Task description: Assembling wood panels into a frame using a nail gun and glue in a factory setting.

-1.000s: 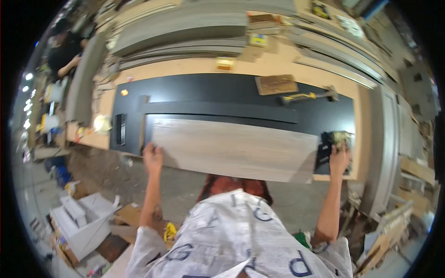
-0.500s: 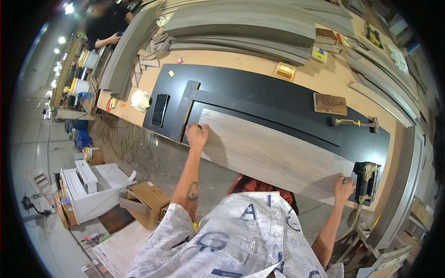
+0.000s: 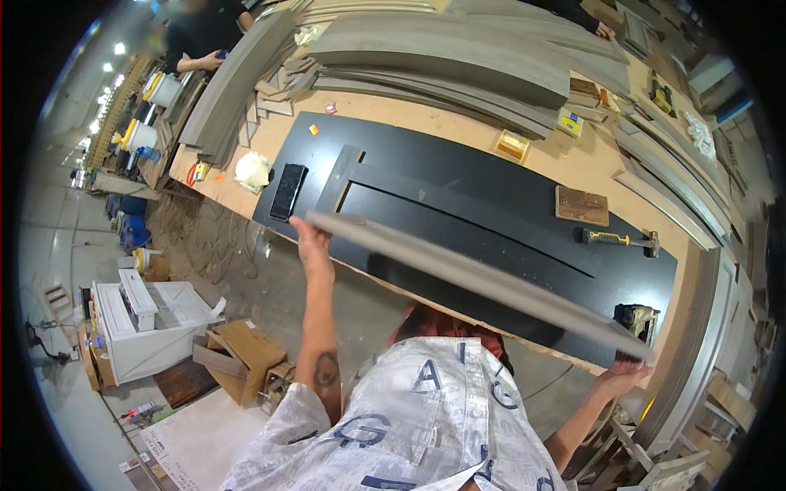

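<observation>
A long grey wooden panel [image 3: 483, 285] is tipped up nearly on edge above the black board [image 3: 524, 176], blurred by motion. My left hand [image 3: 313, 245] is closed on its left end, thumb up. At the other end my right hand [image 3: 620, 379] grips the lower corner, its fingers partly under the wood. Behind the panel, a grey strip frame [image 3: 458, 209] lies on the board, with a short crosspiece [image 3: 338, 180] at its left. A black phone [image 3: 288, 192] lies just beyond my left hand. The nail gun [image 3: 636, 321] is partly hidden by the panel's right end.
A hammer [image 3: 620, 239] and a brown block [image 3: 581, 204] lie at the board's right. Stacked grey boards [image 3: 442, 49] line the far side, beside a small yellow-edged box [image 3: 512, 146]. Co-workers' hands [image 3: 205, 61] show at the far left and far right.
The panel has turned from lying nearly flat to standing almost on edge, lifted by both hands. My left hand has shifted left. A co-worker's hand has come into view at the far right.
</observation>
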Tool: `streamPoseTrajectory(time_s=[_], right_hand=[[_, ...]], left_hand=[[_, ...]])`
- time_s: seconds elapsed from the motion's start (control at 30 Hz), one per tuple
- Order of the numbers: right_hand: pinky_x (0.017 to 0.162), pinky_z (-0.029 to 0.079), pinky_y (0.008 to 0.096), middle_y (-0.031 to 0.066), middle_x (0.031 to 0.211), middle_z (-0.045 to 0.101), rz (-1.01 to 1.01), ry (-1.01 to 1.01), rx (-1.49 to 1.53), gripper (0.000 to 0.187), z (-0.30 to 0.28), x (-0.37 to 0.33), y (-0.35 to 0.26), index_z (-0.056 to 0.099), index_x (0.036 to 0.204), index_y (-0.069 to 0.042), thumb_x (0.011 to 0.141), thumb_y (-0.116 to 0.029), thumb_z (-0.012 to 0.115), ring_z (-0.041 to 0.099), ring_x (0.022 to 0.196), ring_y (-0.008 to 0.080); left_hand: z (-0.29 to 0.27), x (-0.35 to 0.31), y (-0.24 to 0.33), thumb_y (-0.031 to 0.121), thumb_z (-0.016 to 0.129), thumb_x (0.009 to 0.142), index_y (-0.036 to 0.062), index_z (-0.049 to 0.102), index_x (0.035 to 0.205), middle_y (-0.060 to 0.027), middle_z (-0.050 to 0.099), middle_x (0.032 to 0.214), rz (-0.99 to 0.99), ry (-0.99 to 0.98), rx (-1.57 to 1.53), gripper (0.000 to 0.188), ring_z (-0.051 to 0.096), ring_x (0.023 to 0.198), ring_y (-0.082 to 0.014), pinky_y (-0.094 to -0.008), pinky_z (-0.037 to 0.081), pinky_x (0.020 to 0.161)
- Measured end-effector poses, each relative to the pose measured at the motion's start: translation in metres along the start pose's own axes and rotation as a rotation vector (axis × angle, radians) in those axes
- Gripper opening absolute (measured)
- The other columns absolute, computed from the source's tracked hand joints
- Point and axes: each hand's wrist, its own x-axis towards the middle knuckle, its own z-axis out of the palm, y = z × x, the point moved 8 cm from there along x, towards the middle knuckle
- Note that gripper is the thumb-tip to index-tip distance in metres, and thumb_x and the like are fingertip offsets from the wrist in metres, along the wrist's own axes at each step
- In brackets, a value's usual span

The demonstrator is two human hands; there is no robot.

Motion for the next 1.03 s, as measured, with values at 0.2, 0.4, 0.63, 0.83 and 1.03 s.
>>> streamPoseTrajectory(time_s=[0.2,0.4,0.63,0.83,1.03], right_hand=[[0.112,0.032,0.0429,0.018,0.144,0.045,0.323,-0.414,0.223,0.08,-0.043,0.002,0.071,0.044,0.138,0.007,0.1,-0.061,0.024,0.041,0.134,0.0294],[0.089,0.046,0.0314,0.0148,0.114,0.064,-0.069,-0.402,-0.798,0.046,-0.038,0.028,0.075,0.057,0.123,0.007,0.098,-0.031,0.055,0.06,0.104,0.0208],[0.083,0.049,0.0361,0.0181,0.098,0.065,-0.296,-0.356,-0.892,0.058,0.038,0.016,0.074,0.053,0.129,0.005,0.087,-0.031,0.069,0.063,0.088,0.0278],[0.087,0.049,0.0463,0.0248,0.112,0.063,-0.37,-0.482,-1.155,0.055,0.048,0.024,0.072,0.051,0.129,0.002,0.086,-0.028,0.068,0.062,0.102,0.0394],[0.081,0.051,0.0483,0.0274,0.113,0.063,-0.19,-0.572,-1.613,0.056,0.096,0.014,0.06,0.052,0.125,-0.001,0.084,-0.036,0.067,0.065,0.098,0.0389]], left_hand=[[-0.02,0.002,-0.031,0.067,0.036,0.095,-0.0125,0.054,0.124,-0.0194,0.066,0.114,-0.201,-0.461,0.342,0.086,0.053,0.119,-0.0261,-0.036,0.03,0.109],[0.045,0.034,-0.059,0.045,0.066,0.087,-0.0085,0.058,0.121,-0.0257,0.066,0.1,0.182,-0.422,1.009,0.064,0.062,0.097,-0.0372,-0.0416,0.046,0.089],[0.071,0.061,-0.092,0.04,0.07,0.084,-0.0089,0.058,0.119,-0.0271,0.063,0.103,0.396,-0.273,0.993,0.062,0.06,0.099,-0.0397,-0.0423,0.048,0.087],[0.055,0.044,-0.08,0.033,0.069,0.083,-0.0037,0.062,0.111,-0.0258,0.064,0.107,0.266,-0.341,1.047,0.047,0.063,0.096,-0.0383,-0.0439,0.048,0.084],[-0.024,-0.013,-0.058,0.029,0.07,0.081,0.002,0.065,0.103,-0.022,0.065,0.105,0.208,-0.236,1.017,0.035,0.063,0.097,-0.0361,-0.0425,0.049,0.08]])
